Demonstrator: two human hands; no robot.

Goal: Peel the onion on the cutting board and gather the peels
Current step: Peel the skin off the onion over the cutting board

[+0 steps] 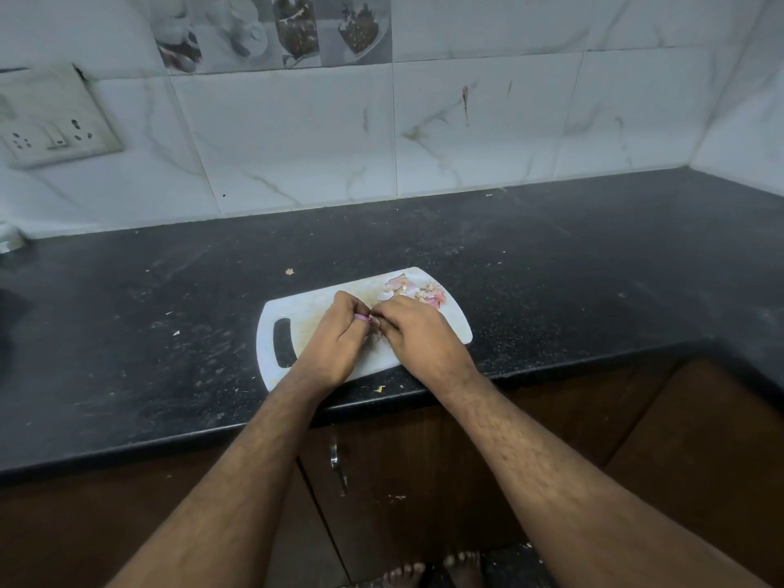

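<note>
The fingers of the left hand (335,337) curl tightly round a small purple-pink onion (362,317), of which only a sliver shows between the knuckles. The fingers of the right hand (413,333) meet it from the other side, bent inward and seemingly pinching at its skin, though what they hold is hidden beneath the hand. Both hands work just above the middle of the white plastic cutting board with a slotted handle (280,316).

Just beyond the right fingertips, on the board's far corner, lies a loose heap of pale pink and cream papery onion peels (413,288). That heap sits close to the board's edge; a careless sweep of the right hand could probably scatter it onto the dark speckled stone counter (551,265), where stray flakes already lie. The onion being small and nearly buried in the grip, it might slip free if a peel tears away suddenly.
</note>
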